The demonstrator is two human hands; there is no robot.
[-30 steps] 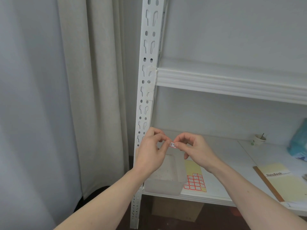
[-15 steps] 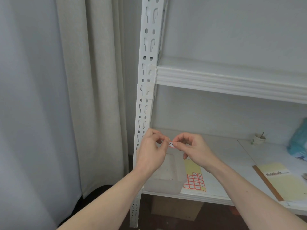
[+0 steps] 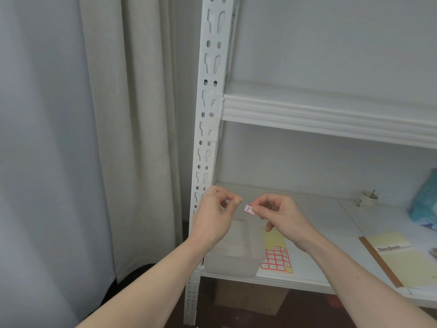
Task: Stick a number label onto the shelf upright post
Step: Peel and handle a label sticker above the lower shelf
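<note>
now right hand (image 3: 281, 216) pinches small, seemingly papery label (image 3: 249, 209).

Soft, even daylight; mild wide-angle edge distortion.

A: There is only one view, worn on the person's head. It looks forward and somewhat downward, so both forearms rise into it from the bottom edge.

B: And how near does it sit?

A: Near. The white upright post (image 3: 208, 129) runs through the frame from top to bottom, just left of centre. The camera looks down on the lower shelf (image 3: 331, 223) and meets the shelf above it almost edge-on. A curtain (image 3: 71, 138) fills the left side. The lens is wide, and straight lines bend slightly.
</note>
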